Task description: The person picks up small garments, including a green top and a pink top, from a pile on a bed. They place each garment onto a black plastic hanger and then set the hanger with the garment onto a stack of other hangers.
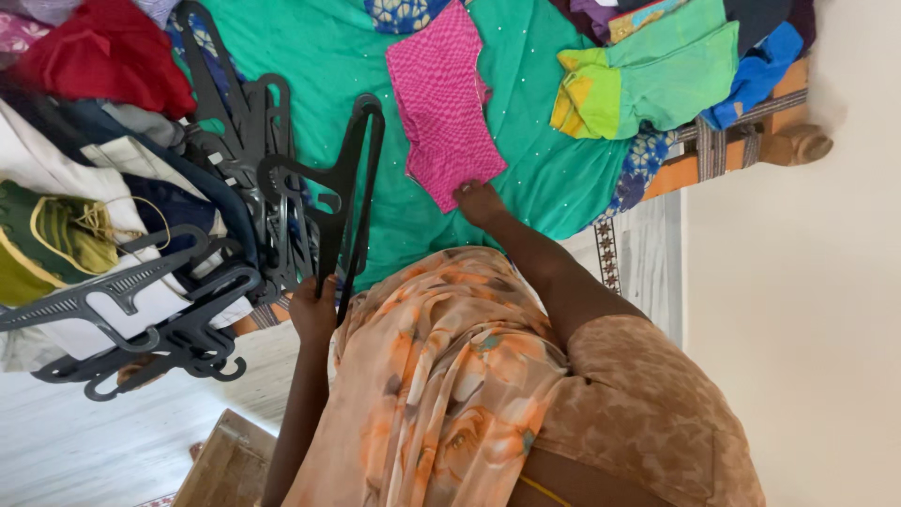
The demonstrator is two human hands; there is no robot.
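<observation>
My left hand (314, 310) grips a black plastic hanger (352, 178) by its lower end, and the hanger stands up over a teal-green cloth (319, 56) spread on the bed. My right hand (479, 202) reaches forward with its fingers pressed on the near edge of a pink patterned cloth (441, 99) that lies flat on the teal cloth. An orange floral drape (441, 376) covers my body between the two arms.
A pile of black hangers (169, 310) lies at the left beside heaped clothes, red (108, 47) and white among them. A folded green and yellow garment (657, 75) and a blue one (760, 70) lie at the right. A cardboard box (225, 465) stands on the floor.
</observation>
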